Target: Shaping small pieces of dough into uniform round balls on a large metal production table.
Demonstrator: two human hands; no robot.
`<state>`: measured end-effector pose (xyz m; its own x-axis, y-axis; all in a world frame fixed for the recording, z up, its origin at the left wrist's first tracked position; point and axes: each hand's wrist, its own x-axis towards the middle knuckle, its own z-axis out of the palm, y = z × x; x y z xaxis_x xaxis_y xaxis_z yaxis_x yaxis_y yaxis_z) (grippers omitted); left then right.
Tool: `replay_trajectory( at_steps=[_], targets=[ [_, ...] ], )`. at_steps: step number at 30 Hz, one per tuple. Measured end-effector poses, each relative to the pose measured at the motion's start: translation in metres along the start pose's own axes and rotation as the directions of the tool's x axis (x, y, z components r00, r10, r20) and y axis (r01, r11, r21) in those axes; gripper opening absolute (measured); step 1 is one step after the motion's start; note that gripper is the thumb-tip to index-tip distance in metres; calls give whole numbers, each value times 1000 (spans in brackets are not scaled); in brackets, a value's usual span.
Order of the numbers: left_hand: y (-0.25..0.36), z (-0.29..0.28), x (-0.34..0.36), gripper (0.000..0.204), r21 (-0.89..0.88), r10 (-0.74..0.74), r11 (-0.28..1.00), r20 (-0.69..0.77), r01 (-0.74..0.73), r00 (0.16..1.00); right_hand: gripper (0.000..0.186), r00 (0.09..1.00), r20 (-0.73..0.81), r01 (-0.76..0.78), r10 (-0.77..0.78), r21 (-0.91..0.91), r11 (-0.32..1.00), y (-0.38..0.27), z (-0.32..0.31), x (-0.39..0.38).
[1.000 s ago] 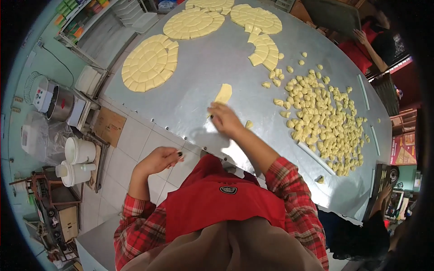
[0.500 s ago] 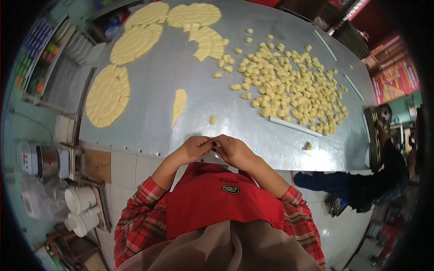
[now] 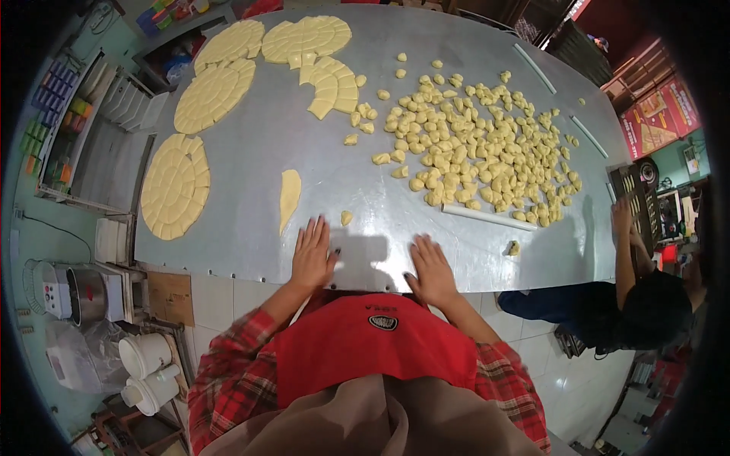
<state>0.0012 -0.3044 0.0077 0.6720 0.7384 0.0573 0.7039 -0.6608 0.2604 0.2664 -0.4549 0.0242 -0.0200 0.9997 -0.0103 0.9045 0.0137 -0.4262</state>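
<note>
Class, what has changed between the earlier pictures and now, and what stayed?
The right hand, earlier at the dough strip, drew back to meet the left hand; now both are parted, open, palms down on or just above the table. The dough balls and scored dough rounds look unchanged.

A bakery workroom: dough rounds and dough lumps lie on a metal bench, a mixer and white buckets past its left edge.
</note>
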Motion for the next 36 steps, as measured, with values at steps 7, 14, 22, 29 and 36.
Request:
replay_trajectory(
  at_steps=[7, 14, 22, 29, 36],
  targets=[
    [-22, -4, 39, 48, -159, 7, 987, -178, -36, 984, 48, 981, -183, 43, -67, -133, 990, 35, -9, 49],
    [10, 2, 22, 51, -212, 102, 968, -141, -131, 985, 56, 974, -43, 220, -223, -71, 973, -3, 4, 43],
    [-22, 9, -5, 19, -469, -177, 881, -212, 59, 961, 41, 998, -48, 46, -43, 78, 996, 32, 14, 7],
    [82, -8, 29, 20, -914, -11, -170, 376, 369, 926, 28, 971, -241, 143, -1, 577, 804, -22, -2, 39],
    [-42, -56, 52, 24, -360, -539, 797, -61, 485, 840, 39, 705, -628, -538, 331, -169, 826, 154, -145, -32]
  ],
)
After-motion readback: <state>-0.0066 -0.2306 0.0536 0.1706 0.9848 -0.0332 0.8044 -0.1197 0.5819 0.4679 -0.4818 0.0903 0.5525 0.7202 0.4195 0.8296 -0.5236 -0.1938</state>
